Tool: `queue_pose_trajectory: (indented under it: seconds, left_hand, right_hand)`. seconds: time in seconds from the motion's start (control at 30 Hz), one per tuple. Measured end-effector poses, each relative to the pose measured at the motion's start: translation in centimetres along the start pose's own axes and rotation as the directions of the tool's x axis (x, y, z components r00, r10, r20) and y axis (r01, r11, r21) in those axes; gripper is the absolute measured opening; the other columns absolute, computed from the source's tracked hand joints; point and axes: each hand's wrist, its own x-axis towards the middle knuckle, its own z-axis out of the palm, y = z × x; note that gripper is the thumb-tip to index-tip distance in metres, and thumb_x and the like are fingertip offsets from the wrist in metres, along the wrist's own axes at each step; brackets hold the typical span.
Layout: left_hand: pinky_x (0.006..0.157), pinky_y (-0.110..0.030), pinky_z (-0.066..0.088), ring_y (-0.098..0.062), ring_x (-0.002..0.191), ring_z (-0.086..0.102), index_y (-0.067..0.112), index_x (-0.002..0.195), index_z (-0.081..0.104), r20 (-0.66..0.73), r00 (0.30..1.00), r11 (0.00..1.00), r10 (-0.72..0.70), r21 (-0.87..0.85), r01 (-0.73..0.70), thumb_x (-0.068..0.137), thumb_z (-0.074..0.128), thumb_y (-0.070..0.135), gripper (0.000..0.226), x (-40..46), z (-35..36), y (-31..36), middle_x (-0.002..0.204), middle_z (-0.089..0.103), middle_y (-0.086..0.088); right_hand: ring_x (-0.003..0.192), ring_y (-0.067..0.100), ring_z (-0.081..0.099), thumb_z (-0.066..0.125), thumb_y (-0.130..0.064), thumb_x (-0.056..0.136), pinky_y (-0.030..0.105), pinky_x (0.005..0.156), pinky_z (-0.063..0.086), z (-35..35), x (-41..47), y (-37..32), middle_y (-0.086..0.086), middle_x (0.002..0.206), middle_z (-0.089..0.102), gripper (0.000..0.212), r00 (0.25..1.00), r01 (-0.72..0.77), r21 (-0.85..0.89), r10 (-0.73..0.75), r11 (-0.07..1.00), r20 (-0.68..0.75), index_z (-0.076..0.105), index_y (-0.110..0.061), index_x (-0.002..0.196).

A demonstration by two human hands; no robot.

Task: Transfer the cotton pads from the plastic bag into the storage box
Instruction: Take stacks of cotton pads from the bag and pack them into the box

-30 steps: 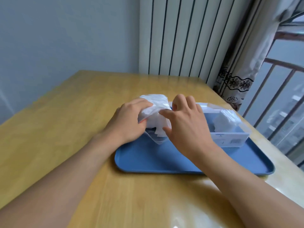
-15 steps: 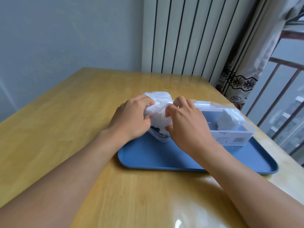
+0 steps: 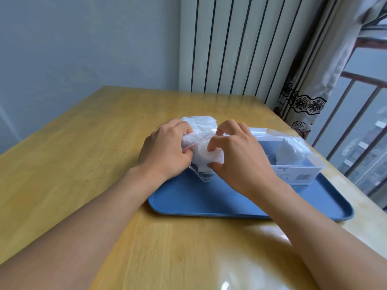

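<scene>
A clear plastic zip bag (image 3: 200, 126) with a red seal line holds white cotton pads. It sits at the left end of the blue tray (image 3: 209, 201). My left hand (image 3: 165, 151) grips the bag's left side at the seal. My right hand (image 3: 236, 155) pinches a bunch of white cotton pads (image 3: 206, 158) at the bag's mouth. To the right stands the clear storage box (image 3: 297, 172), with a stack of cotton pads (image 3: 292, 151) in its right part. My right hand hides the box's left part.
The tray lies on a wooden table (image 3: 104, 164). A white ribbed radiator (image 3: 240, 45) stands behind the table. A patterned curtain (image 3: 303, 97) and a window railing are at the right, close to the table's right edge.
The camera view has shifted slightly. Both hands stay at the bag; my right fingers have pulled the pads a little further out of the bag's mouth.
</scene>
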Motion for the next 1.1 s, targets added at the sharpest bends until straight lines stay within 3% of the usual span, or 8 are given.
queue_pose_trajectory:
  seconds: [0.2,0.37,0.5,0.6,0.83,0.9,1.0,1.1]
  left_hand:
    - [0.070,-0.033,0.048,-0.023,0.090,0.057,0.026,0.103,0.064,0.025,0.999,0.999,-0.031,-0.042,0.032,0.073,0.068,0.016,0.032,-0.1,-0.2,0.0,0.110,0.061,0.009]
    - [0.088,-0.037,0.051,-0.019,0.111,0.054,0.026,0.121,0.058,0.100,0.994,0.993,0.036,-0.119,-0.024,0.065,0.062,0.029,0.056,-0.2,-0.4,0.2,0.123,0.054,0.012]
    - [0.109,-0.034,0.040,-0.010,0.129,0.049,0.021,0.134,0.054,0.019,0.995,0.879,0.094,-0.470,-0.074,0.069,0.059,0.041,0.069,-0.7,-1.2,2.0,0.135,0.053,0.007]
    - [0.114,-0.033,0.037,-0.003,0.135,0.046,0.026,0.135,0.050,0.033,0.999,0.642,-0.040,-0.765,0.051,0.072,0.065,0.048,0.069,-0.5,-2.0,5.2,0.139,0.053,0.008]
    - [0.084,-0.023,0.055,-0.020,0.114,0.062,0.025,0.134,0.049,0.207,0.956,0.332,-0.207,-0.904,0.268,0.092,0.053,0.024,0.041,1.6,-0.6,10.9,0.131,0.058,-0.012]
    - [0.083,-0.024,0.054,-0.020,0.108,0.063,0.026,0.133,0.048,0.173,0.962,0.325,-0.213,-0.916,0.237,0.097,0.046,0.017,0.037,1.5,0.2,11.0,0.127,0.059,-0.011]
    - [0.086,-0.029,0.056,-0.028,0.114,0.064,0.034,0.135,0.038,0.214,0.963,0.331,-0.161,-0.908,0.257,0.095,0.043,0.005,0.049,1.0,1.4,10.6,0.130,0.059,-0.014]
    - [0.081,-0.027,0.054,-0.017,0.103,0.067,0.027,0.140,0.041,0.343,0.928,0.231,-0.144,-0.900,0.369,0.092,0.052,-0.005,0.060,0.7,1.3,9.8,0.123,0.067,-0.006]
  right_hand:
    - [0.092,0.017,0.060,0.084,-0.018,0.068,0.025,0.081,0.047,-2.6,-0.3,0.5,-0.001,0.101,0.064,0.024,0.997,0.071,0.526,-0.056,0.847,-0.044,0.067,-0.016,0.085]
    - [0.071,0.019,0.065,0.073,0.004,0.080,0.035,0.065,0.058,-3.0,0.6,1.5,0.010,0.082,0.069,0.030,0.979,-0.144,0.932,0.186,0.334,0.084,0.055,-0.010,0.100]
    - [0.085,0.026,0.070,0.065,0.007,0.087,0.042,0.079,0.060,-2.4,0.9,2.0,0.011,0.095,0.071,0.042,0.935,-0.278,0.959,0.244,0.051,0.258,0.055,-0.006,0.126]
    - [0.091,0.031,0.067,0.057,0.009,0.090,0.047,0.090,0.058,-2.7,1.1,2.0,0.018,0.099,0.068,0.032,0.938,-0.272,0.961,0.207,-0.054,0.278,0.057,0.004,0.122]
    - [0.099,0.023,0.064,0.048,-0.021,0.095,0.031,0.080,0.052,-3.5,1.0,1.5,0.010,0.102,0.067,0.023,0.953,-0.249,0.889,0.068,-0.383,0.296,0.064,-0.007,0.102]
    - [0.099,0.025,0.063,0.049,-0.035,0.097,0.034,0.083,0.049,-3.3,1.2,2.0,0.011,0.102,0.066,0.033,0.939,-0.256,0.898,0.127,-0.358,0.319,0.063,-0.008,0.109]
    - [0.092,0.028,0.057,0.050,-0.033,0.102,0.042,0.079,0.041,-2.2,1.6,3.0,0.014,0.097,0.063,0.034,0.919,-0.276,0.960,0.277,-0.054,0.280,0.065,-0.005,0.113]
    - [0.080,0.017,0.062,0.056,-0.015,0.103,0.029,0.069,0.048,-2.8,1.5,4.3,0.012,0.097,0.068,0.023,0.955,-0.214,0.951,0.252,0.221,0.157,0.065,-0.008,0.122]
